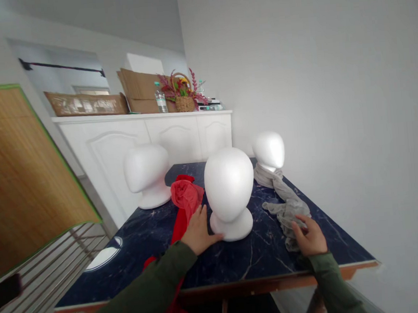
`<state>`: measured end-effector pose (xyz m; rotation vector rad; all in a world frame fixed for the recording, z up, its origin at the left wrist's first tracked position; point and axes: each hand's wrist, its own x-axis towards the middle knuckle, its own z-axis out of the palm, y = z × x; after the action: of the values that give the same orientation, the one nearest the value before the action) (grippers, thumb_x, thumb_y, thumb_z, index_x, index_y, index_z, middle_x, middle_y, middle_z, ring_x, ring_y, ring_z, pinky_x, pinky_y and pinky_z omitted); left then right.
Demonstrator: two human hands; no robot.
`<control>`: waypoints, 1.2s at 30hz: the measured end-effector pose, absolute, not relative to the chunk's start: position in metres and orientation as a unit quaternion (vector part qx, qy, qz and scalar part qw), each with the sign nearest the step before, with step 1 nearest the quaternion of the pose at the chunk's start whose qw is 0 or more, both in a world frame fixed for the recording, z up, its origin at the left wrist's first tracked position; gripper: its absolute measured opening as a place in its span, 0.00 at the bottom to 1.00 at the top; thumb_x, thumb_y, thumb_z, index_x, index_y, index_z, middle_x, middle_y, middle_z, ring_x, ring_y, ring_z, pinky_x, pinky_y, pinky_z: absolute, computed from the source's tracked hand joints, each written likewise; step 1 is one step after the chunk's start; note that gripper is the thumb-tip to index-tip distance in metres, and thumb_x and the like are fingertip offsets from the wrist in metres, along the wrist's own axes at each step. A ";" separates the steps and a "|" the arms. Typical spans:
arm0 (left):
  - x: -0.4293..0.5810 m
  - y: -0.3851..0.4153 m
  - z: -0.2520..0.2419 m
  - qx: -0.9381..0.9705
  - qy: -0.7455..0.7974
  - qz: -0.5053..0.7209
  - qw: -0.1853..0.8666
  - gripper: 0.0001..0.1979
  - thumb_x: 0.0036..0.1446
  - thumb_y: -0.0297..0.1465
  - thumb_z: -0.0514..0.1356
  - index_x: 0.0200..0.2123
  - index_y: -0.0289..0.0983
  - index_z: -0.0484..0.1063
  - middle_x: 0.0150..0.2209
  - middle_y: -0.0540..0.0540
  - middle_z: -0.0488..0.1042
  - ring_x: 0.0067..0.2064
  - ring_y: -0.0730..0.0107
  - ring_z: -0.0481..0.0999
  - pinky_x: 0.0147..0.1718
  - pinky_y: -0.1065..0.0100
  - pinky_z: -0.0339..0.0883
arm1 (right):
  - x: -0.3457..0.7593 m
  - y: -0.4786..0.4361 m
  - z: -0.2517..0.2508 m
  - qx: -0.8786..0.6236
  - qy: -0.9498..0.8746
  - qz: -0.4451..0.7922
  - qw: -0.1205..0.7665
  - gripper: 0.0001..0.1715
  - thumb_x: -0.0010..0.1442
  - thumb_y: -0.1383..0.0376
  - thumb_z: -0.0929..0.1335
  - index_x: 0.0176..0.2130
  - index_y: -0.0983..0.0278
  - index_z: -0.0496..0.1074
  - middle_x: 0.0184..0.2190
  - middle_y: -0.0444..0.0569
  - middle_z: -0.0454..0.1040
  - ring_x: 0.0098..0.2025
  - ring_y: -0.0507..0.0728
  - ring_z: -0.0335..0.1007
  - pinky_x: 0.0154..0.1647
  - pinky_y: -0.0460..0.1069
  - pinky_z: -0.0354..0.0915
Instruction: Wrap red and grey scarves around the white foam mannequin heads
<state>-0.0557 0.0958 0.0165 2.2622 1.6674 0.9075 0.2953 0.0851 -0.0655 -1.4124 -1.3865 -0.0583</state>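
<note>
A white foam head (229,188) stands upright at the middle of the dark blue table. My left hand (199,232) is beside its base with fingers apart, the thumb close to the base and the fingertips near a red scarf (186,197). At the right, my right hand (309,235) rests at the loose end of a grey scarf (289,208), thumb and fingers apart, over the cloth. The grey scarf runs back around the neck of a second foam head (269,151). A third foam head (147,173) stands at the left, next to the red scarf.
The table (260,258) has a white round mark (103,257) at its left edge. Behind it stands a white cabinet (121,144) with cardboard boxes, a bottle (160,98) and a flower basket (185,103). A wooden mat (22,176) is over a metal rack at the left.
</note>
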 end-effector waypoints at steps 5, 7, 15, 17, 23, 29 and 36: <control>-0.106 0.070 0.027 0.717 0.696 0.018 -0.029 0.16 0.51 0.38 0.57 0.38 0.32 0.70 0.44 0.34 0.71 0.47 0.49 0.70 0.44 0.56 0.62 | 0.293 0.084 -0.060 -0.591 -0.589 -0.038 0.550 0.24 0.52 0.51 0.63 0.37 0.68 0.72 0.38 0.59 0.73 0.41 0.63 0.69 0.31 0.55 0.71; -0.114 0.067 0.026 0.721 0.692 -0.009 -0.024 0.12 0.56 0.35 0.52 0.33 0.33 0.70 0.39 0.37 0.73 0.44 0.54 0.72 0.40 0.61 0.63 | 0.293 0.083 -0.057 -0.591 -0.584 -0.049 0.555 0.23 0.52 0.52 0.63 0.37 0.68 0.71 0.38 0.59 0.72 0.41 0.63 0.69 0.32 0.55 0.71; -0.118 0.049 0.054 0.673 0.729 0.119 -0.050 0.17 0.63 0.35 0.40 0.36 0.35 0.65 0.32 0.41 0.74 0.36 0.58 0.75 0.33 0.64 0.62 | 0.219 0.026 -0.046 -0.584 -0.555 0.076 0.588 0.22 0.56 0.52 0.63 0.37 0.67 0.72 0.34 0.57 0.74 0.34 0.60 0.70 0.34 0.54 0.68; -0.116 0.038 0.061 0.679 0.702 0.211 -0.034 0.17 0.63 0.38 0.40 0.35 0.37 0.65 0.33 0.43 0.74 0.36 0.59 0.75 0.34 0.64 0.63 | 0.173 0.011 -0.037 -0.525 -0.604 0.269 0.537 0.23 0.56 0.50 0.62 0.37 0.64 0.73 0.35 0.55 0.75 0.37 0.60 0.71 0.39 0.54 0.67; -0.087 -0.008 0.049 0.770 0.556 0.311 0.014 0.16 0.60 0.39 0.47 0.44 0.37 0.66 0.43 0.41 0.73 0.44 0.60 0.73 0.44 0.63 0.65 | 0.063 0.020 0.018 -0.263 -0.481 0.755 0.360 0.36 0.51 0.38 0.59 0.40 0.63 0.72 0.33 0.51 0.76 0.36 0.59 0.72 0.38 0.54 0.66; -0.111 -0.029 0.027 0.814 0.496 0.302 0.022 0.15 0.60 0.31 0.47 0.47 0.38 0.66 0.47 0.42 0.71 0.50 0.63 0.70 0.50 0.62 0.63 | 0.046 0.041 0.027 -0.266 -0.494 0.717 0.415 0.21 0.41 0.51 0.73 0.28 0.65 0.72 0.23 0.45 0.74 0.27 0.54 0.69 0.36 0.51 0.66; -0.175 0.032 0.012 0.790 0.572 0.217 -0.049 0.33 0.43 0.29 0.58 0.56 0.35 0.59 0.62 0.36 0.52 0.64 0.47 0.47 0.57 0.43 0.45 | 0.062 0.039 0.044 -0.271 -0.628 0.663 0.303 0.21 0.49 0.51 0.69 0.17 0.64 0.68 0.10 0.41 0.62 0.13 0.49 0.56 0.18 0.47 0.58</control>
<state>-0.1747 0.0316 0.0117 2.5604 1.8539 0.7053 0.0619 0.0390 0.0443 -0.7194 -1.6656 1.7569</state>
